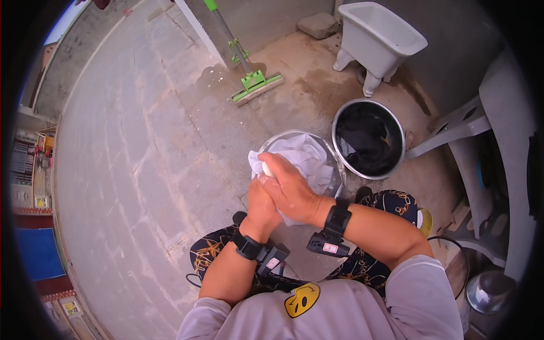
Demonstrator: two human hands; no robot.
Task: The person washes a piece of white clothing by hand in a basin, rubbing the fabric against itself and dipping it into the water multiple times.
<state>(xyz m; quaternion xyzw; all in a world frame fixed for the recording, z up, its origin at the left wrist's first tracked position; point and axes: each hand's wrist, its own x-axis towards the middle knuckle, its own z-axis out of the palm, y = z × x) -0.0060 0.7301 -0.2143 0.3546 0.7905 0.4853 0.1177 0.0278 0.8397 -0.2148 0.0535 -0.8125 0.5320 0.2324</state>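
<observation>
My two hands are together over a metal basin (pixel 341 177) that holds a bunched white cloth (pixel 306 152). My left hand (pixel 262 205) is closed, with white cloth above and beneath the two hands. Pressed against it from the right, my right hand (pixel 292 190) is curled around a small white lump (pixel 268 169) that looks like a bar of soap. Only the lump's end shows between thumb and fingers. What lies inside my left palm is mostly hidden, though the cloth gathers right at it.
Right of it stands a second metal basin (pixel 338 122) with dark cloth in water. Beyond are a white footed ceramic tub (pixel 379 31), a stone (pixel 318 25) and a green sponge mop (pixel 255 85). A grey plastic chair (pixel 453 133) and a metal bowl (pixel 491 290) are at right.
</observation>
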